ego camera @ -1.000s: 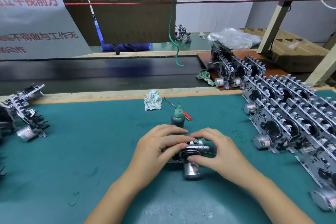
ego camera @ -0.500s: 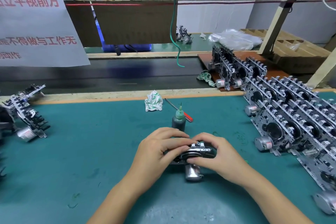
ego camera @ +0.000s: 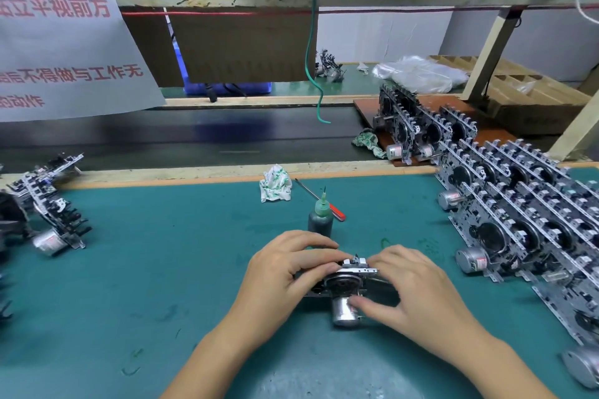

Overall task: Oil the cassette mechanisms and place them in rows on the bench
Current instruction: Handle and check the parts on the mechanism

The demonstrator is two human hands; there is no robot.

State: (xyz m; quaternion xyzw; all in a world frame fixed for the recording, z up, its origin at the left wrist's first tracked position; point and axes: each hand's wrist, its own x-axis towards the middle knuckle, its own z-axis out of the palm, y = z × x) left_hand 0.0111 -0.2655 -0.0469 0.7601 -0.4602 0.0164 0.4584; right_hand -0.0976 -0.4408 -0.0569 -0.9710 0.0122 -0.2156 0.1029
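Note:
A cassette mechanism [ego camera: 347, 285] with a round silver motor lies on the green bench mat [ego camera: 162, 269] in front of me. My left hand [ego camera: 285, 275] grips its left side, fingers curled over the top. My right hand [ego camera: 411, 288] holds its right side, thumb against the motor. A small dark oil bottle [ego camera: 320, 220] with a green needle tip stands upright just behind the hands. Rows of mechanisms [ego camera: 531, 223] stand on edge at the right.
A red-handled screwdriver [ego camera: 319, 199] and a crumpled tissue [ego camera: 275, 183] lie behind the bottle. Several more mechanisms [ego camera: 48, 214] are piled at the left edge. A brown board [ego camera: 366, 105] with others sits on the dark conveyor [ego camera: 194, 133]. A paper sign [ego camera: 64, 48] hangs at upper left.
Both hands have stayed on the mechanism. My right thumb has slid down onto the motor and the fingers have shifted slightly on the frame. The view has tilted a little.

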